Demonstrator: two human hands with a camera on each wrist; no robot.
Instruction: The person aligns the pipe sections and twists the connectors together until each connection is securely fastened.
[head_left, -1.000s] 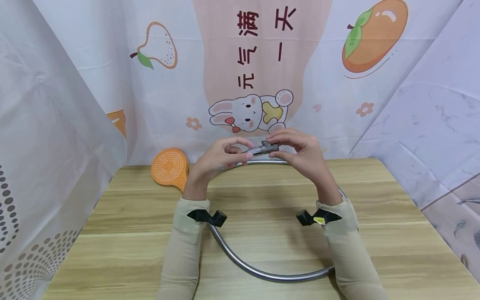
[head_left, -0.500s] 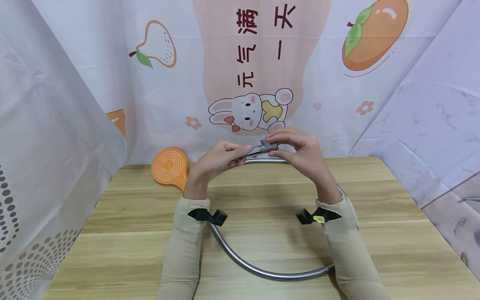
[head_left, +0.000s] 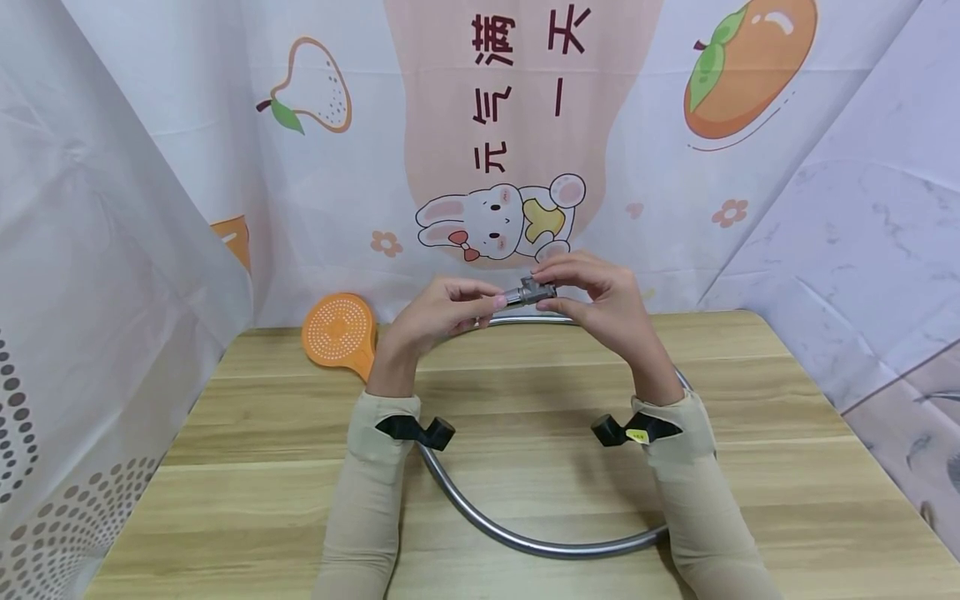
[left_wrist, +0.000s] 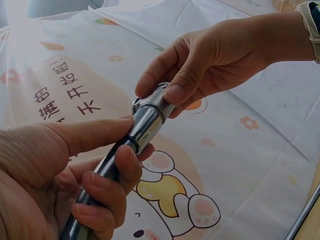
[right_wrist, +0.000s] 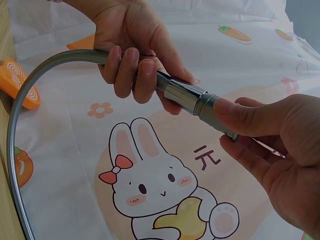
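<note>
Above the back edge of the table, my left hand [head_left: 442, 312] grips the end of a grey metal shower hose [head_left: 540, 548], its fingers curled round the tube. Its thumb or forefinger lies against the shiny chrome nut [right_wrist: 182, 95] at that end. Facing it, my right hand [head_left: 603, 300] pinches a small grey metal valve fitting [head_left: 536, 292] with a side knob. Nut and fitting are in line and touch; whether their threads are engaged is hidden. In the right wrist view the fitting [right_wrist: 212, 112] is partly covered by the thumb.
An orange shower head [head_left: 339, 329] lies at the table's back left, its handle partly behind the left forearm. The hose loops across the wooden table [head_left: 285, 483] under both forearms. A printed cloth [head_left: 645, 208] hangs just behind the hands.
The left thumb and fingers have rolled over the hose end and partly come back, with the thumb now on the nut. The right hand and the fitting have stayed almost in place.
</note>
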